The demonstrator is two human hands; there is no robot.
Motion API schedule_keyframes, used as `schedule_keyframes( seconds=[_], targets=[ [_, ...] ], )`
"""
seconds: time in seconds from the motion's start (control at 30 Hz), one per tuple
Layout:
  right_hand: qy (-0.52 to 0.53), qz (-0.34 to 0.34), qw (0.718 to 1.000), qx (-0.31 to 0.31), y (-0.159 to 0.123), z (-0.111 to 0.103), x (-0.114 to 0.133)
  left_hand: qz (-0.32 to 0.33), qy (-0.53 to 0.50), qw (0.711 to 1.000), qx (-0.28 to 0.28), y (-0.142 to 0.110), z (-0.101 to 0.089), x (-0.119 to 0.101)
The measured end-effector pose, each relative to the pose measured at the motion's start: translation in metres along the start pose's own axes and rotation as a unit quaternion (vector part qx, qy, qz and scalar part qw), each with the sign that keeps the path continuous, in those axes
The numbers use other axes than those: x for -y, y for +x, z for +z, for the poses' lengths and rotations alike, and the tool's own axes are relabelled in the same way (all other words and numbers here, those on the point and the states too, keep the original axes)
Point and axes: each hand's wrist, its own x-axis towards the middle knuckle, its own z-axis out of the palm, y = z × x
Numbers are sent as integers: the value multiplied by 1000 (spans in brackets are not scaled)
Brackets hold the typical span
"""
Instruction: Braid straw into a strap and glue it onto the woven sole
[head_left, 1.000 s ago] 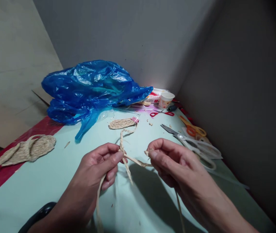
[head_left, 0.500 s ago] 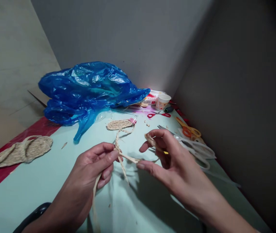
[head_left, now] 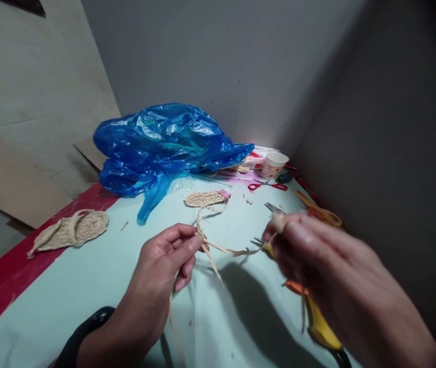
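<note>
My left hand (head_left: 164,263) is closed, thumb and forefinger pinching a pale straw braid (head_left: 199,221) at the point where its loose strands part. From there the braid runs forward to a small coiled oval straw piece (head_left: 202,199) with a pink clip (head_left: 224,193) at its right end. My right hand (head_left: 321,271), blurred by motion, is closed around the end of a straw strand (head_left: 225,249), which stretches slackly between both hands. Other strands hang below my left hand. Behind my right hand a yellow-handled tool (head_left: 319,319) is partly hidden.
A crumpled blue plastic bag (head_left: 164,148) lies at the back. Red-handled scissors (head_left: 267,187), a paper cup (head_left: 275,166) and orange-handled scissors (head_left: 323,213) sit at the back right. A woven straw slipper (head_left: 89,229) lies at left. Grey walls meet behind the table.
My right hand has drawn away to the right and closed on the strand's end, lengthening the strand between the hands. My left hand keeps its pinch. The view has turned slightly left.
</note>
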Motion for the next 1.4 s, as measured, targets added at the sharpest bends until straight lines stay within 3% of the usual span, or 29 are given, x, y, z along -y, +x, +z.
schedule_keyframes(
  seconds=[0.07,0.13,0.3,0.6,0.97,1.17,1.3,1.4],
  targets=[
    [34,-7,994,104,-7,13,10,-6,0,1000,13,-1,2,3],
    [26,-35,989,139,-9,25,14,-10,-8,999,31,-2,3,5],
    [-51,-39,995,76,1,37,-2,-28,-9,998,48,-6,2,2],
    [-194,-89,975,65,-5,39,-9,-63,-31,995,66,-5,0,3],
    [-73,-69,994,42,-9,51,-14,-42,-51,996,55,-5,7,5],
    [-66,-53,996,38,-5,53,-12,-18,-26,999,44,-6,9,9],
    [-131,-114,984,36,-5,54,-14,33,6,999,-14,-8,13,9],
    [-233,-203,951,-7,-5,54,-17,52,-5,998,-24,-9,16,11]
  ],
)
